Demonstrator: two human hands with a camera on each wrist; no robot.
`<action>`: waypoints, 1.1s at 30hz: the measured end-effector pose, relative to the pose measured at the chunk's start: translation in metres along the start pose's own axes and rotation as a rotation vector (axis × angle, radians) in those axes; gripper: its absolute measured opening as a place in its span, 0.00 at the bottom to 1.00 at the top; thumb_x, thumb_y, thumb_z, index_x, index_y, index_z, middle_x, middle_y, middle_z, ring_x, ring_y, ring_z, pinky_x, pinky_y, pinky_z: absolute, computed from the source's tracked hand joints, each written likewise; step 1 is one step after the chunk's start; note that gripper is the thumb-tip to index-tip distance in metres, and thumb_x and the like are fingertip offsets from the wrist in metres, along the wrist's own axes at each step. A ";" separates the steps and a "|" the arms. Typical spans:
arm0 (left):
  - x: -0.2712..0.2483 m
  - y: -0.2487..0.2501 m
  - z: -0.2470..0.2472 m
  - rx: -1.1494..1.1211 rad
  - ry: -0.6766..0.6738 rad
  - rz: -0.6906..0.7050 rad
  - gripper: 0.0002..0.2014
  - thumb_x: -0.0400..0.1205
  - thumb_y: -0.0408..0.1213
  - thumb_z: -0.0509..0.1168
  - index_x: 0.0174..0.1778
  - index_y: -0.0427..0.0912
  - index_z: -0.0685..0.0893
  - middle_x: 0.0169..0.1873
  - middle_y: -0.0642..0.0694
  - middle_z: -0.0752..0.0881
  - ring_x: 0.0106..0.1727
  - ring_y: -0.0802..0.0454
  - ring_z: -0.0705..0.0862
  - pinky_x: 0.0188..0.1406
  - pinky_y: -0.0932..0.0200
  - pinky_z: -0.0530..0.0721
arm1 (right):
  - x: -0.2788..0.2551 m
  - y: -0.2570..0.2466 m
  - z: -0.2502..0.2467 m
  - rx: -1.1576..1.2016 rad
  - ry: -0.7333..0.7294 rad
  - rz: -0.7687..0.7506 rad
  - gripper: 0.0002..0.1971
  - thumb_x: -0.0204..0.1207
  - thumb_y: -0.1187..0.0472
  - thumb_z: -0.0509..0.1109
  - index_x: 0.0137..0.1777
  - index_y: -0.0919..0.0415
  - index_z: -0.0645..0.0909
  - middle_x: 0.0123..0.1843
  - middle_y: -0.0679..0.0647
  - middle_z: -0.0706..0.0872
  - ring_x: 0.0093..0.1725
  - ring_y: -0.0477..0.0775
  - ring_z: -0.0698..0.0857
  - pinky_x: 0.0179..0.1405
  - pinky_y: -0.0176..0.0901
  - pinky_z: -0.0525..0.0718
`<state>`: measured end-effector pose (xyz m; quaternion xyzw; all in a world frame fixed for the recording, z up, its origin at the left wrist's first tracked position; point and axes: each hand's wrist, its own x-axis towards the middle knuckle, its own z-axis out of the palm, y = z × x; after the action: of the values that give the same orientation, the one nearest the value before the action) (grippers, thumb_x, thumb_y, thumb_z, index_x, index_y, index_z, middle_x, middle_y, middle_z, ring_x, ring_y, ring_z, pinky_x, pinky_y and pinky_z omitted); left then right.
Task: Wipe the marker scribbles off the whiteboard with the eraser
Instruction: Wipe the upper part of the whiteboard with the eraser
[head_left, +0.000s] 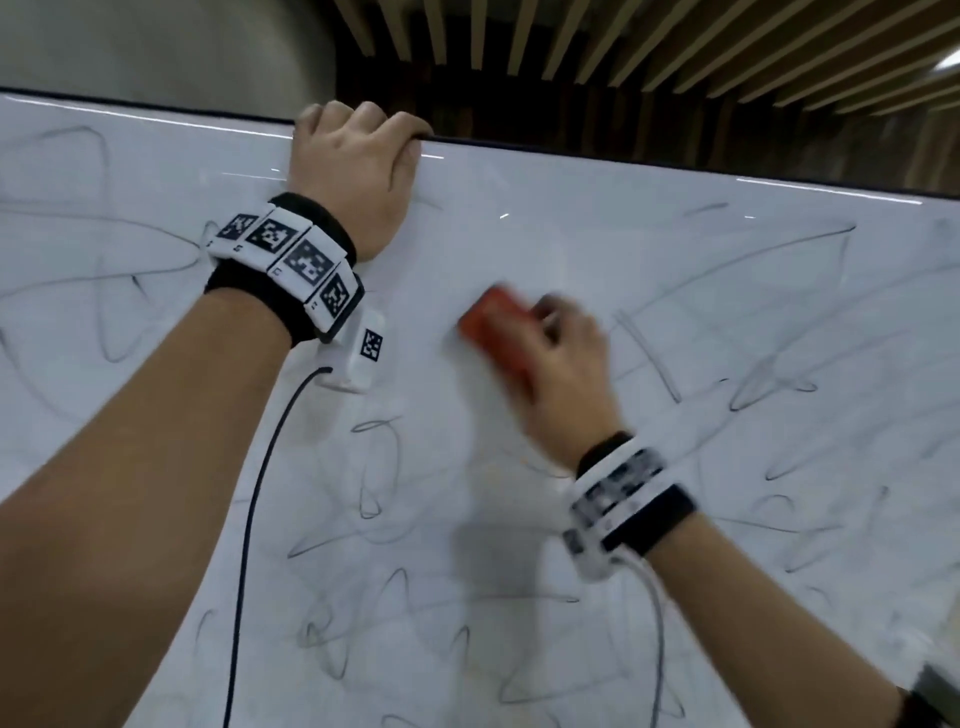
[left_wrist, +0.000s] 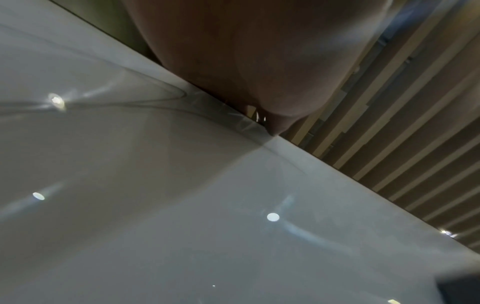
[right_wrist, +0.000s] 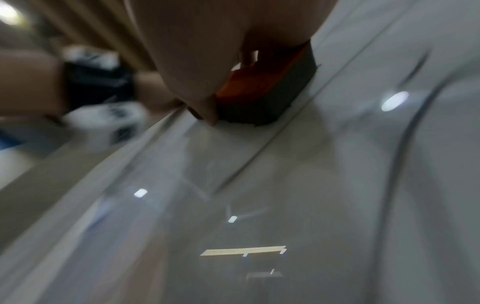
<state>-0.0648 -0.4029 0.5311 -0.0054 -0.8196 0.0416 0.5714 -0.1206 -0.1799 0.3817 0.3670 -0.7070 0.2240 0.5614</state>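
Head view shows the glossy white whiteboard (head_left: 519, 249) covered in thin dark marker scribbles (head_left: 374, 467), with only a pale patch around the middle looking wiped, so most of the job seems still ahead.

The main risk, as I judge it, is patchy erasing: the orange block eraser with a dark felt face (head_left: 498, 338) is blurred with fast motion, and if it tilts onto one edge the felt would skip over lines or smear them into a grey haze. The right wrist view shows the eraser's dark felt (right_wrist: 267, 96) against the board surface, though blur hides whether it lies fully flat. A second risk is the board shifting under the pressure if the steadying grip loosens. A third is the dark cable (head_left: 249, 519) hanging from the left wrist band, which could drag across the strokes lower down.

The right hand (head_left: 566, 358) grips the eraser, fingers wrapped over its back, wrist angled up and left toward the board's middle. The left hand (head_left: 358, 161) reaches high, its fingers hooked over the board's dark top edge (head_left: 623, 156) and clamped there, forearm stretched up along the surface. The left wrist view confirms that hand (left_wrist: 246, 61) sitting on the rim.
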 end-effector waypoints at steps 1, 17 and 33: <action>0.000 0.002 0.000 -0.006 0.002 -0.010 0.20 0.91 0.48 0.47 0.73 0.52 0.79 0.64 0.40 0.83 0.68 0.35 0.76 0.78 0.42 0.60 | 0.017 0.027 -0.014 -0.033 0.096 0.067 0.25 0.78 0.55 0.74 0.76 0.53 0.80 0.61 0.68 0.78 0.53 0.61 0.75 0.55 0.54 0.74; 0.005 0.010 0.004 -0.053 0.000 -0.118 0.21 0.87 0.54 0.51 0.68 0.53 0.82 0.64 0.37 0.84 0.69 0.35 0.76 0.76 0.40 0.63 | -0.030 0.012 -0.005 -0.042 -0.094 -0.034 0.22 0.81 0.51 0.72 0.76 0.46 0.79 0.63 0.65 0.77 0.55 0.62 0.74 0.59 0.59 0.79; -0.013 0.129 0.041 0.031 0.042 -0.146 0.31 0.83 0.63 0.53 0.77 0.48 0.71 0.74 0.41 0.75 0.78 0.38 0.69 0.80 0.38 0.61 | -0.053 0.091 -0.039 -0.031 -0.052 0.024 0.24 0.79 0.54 0.75 0.76 0.45 0.80 0.65 0.64 0.76 0.57 0.63 0.75 0.61 0.57 0.73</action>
<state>-0.1040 -0.2774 0.4949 0.0624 -0.8048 0.0123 0.5901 -0.1607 -0.0796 0.3498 0.3556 -0.7292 0.2098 0.5457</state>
